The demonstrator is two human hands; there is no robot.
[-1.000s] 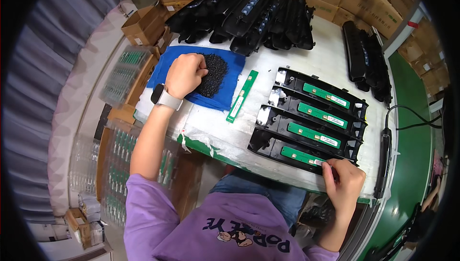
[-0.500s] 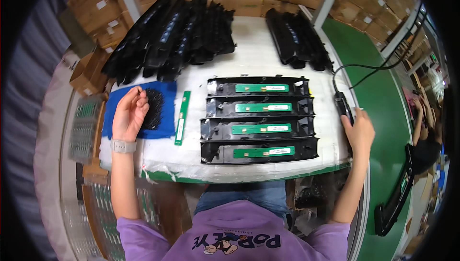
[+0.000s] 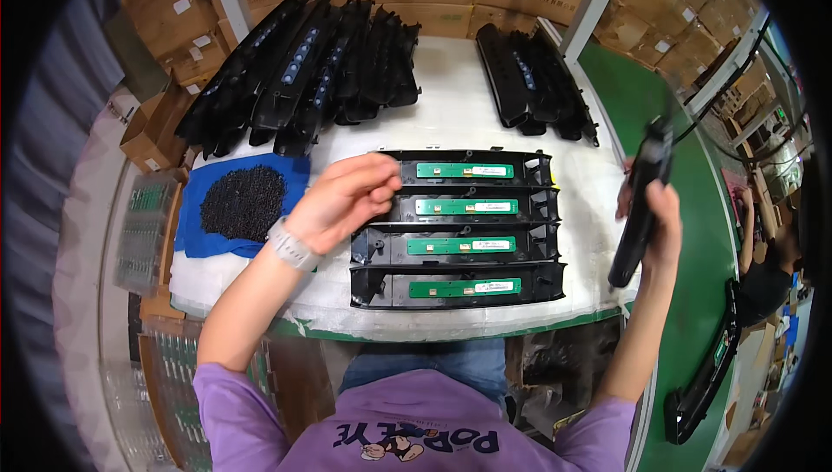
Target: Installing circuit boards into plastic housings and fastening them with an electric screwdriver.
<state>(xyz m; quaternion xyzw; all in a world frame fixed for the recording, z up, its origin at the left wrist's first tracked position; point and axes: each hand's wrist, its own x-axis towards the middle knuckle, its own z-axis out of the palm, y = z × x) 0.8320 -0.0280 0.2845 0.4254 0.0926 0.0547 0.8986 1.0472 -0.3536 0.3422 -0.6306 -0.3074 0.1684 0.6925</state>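
Note:
My right hand (image 3: 663, 225) is wrapped round a black electric screwdriver (image 3: 642, 203), held up at the table's right edge, its upper tip blurred. With fingers curled together, my left hand (image 3: 347, 199) hovers at the left ends of the upper black plastic housings (image 3: 539, 179). Whatever it pinches, if anything, is too small to make out. Several such housings lie in a stack of rows, each with a green circuit board (image 3: 465, 207) bearing a white label. Left of my wrist, a heap of small black screws (image 3: 244, 203) rests on a blue cloth (image 3: 198, 179).
Black housings (image 3: 295, 73) are piled at the back left, with a smaller pile (image 3: 537, 82) at the back right. A cable (image 3: 693, 125) hangs on the right. Clear trays (image 3: 147, 225) of boards stand left of the table. Another person (image 3: 767, 264) is at far right.
My left hand has moved right from the screw heap to the housings. My right hand has lifted the screwdriver off the table's right side. The loose green board is no longer visible.

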